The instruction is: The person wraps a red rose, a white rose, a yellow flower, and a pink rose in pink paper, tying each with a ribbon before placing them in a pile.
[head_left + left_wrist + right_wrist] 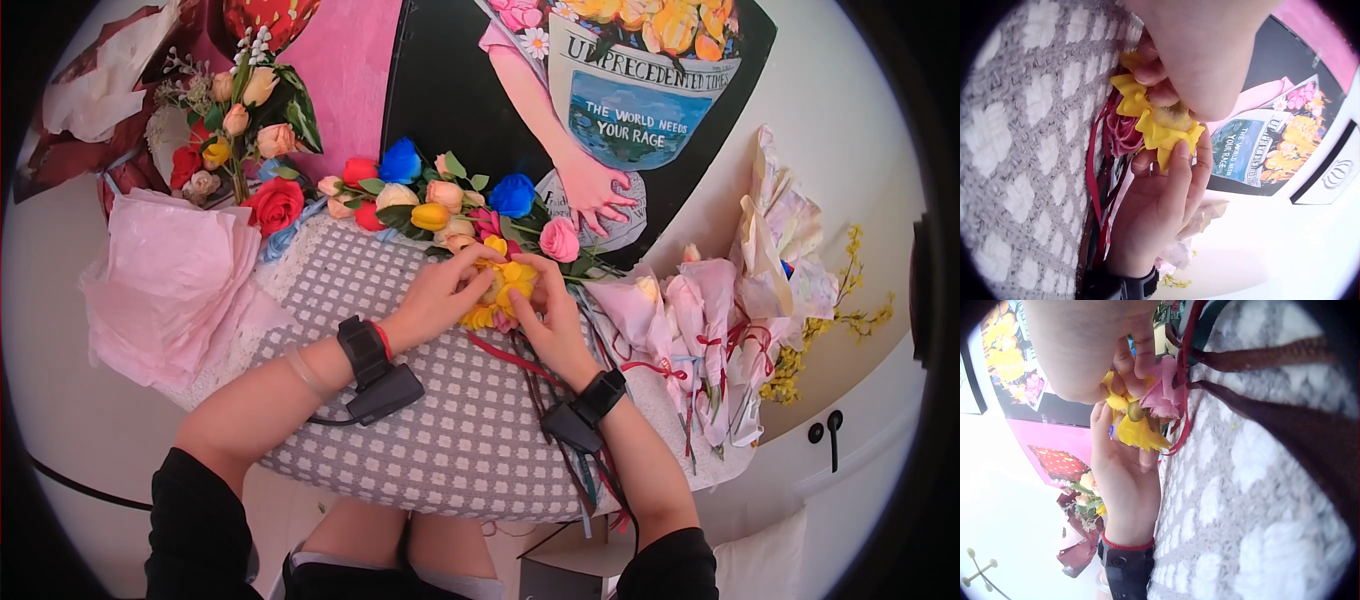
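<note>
The left fingers (465, 264) and right fingers (548, 275) are holding a yellow flower (513, 274), while pink-wrapped bouquets (714, 290) are lying at its three o'clock.

Bright, soft light. Head view bowed, black-rimmed. Left wrist view: wall (1300, 234) washed out by glare.

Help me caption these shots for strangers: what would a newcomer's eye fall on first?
Probably the yellow flower first, held mid-scene between the left hand and right hand, above the checked cloth. The large painting beyond, lettered "THE WORLD NEEDS YOUR RAGE", likely comes next. Then perhaps the blue flowers in the bunch just past the hands.
</note>
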`<state>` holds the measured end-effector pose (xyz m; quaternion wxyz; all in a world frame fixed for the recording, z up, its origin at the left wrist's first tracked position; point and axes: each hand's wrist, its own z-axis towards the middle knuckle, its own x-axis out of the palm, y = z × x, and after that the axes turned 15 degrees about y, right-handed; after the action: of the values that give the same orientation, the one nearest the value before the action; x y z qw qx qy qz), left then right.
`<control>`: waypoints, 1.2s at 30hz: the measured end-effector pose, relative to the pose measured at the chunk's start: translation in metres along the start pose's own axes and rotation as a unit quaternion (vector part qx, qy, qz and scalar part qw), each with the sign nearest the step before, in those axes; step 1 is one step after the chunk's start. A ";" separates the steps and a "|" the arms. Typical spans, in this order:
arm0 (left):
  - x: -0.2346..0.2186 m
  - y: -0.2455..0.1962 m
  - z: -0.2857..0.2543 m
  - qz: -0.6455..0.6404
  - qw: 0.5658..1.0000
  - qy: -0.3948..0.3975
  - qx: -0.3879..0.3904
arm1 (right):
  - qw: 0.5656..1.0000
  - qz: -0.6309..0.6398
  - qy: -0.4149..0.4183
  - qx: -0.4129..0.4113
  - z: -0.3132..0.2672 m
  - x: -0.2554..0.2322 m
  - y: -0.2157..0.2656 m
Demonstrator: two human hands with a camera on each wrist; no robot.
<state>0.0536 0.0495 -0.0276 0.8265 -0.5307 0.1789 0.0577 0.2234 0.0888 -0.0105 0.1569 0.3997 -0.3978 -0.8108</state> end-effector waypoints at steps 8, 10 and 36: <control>-0.002 -0.010 -0.001 0.131 0.991 -0.016 -0.037 | 0.991 0.095 -0.093 0.006 -0.001 -0.005 -0.005; -0.001 -0.001 0.000 0.155 0.987 -0.038 -0.002 | 0.990 0.104 -0.098 0.014 -0.001 -0.006 -0.005; -0.005 0.022 0.007 0.093 0.990 -0.096 0.052 | 0.715 -0.554 -0.060 0.422 -0.136 -0.206 0.028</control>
<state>0.0439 0.0653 -0.0417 0.8574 -0.4598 0.1500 0.1757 0.4572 0.1182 0.0690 -0.5296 0.5239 -0.4149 -0.5224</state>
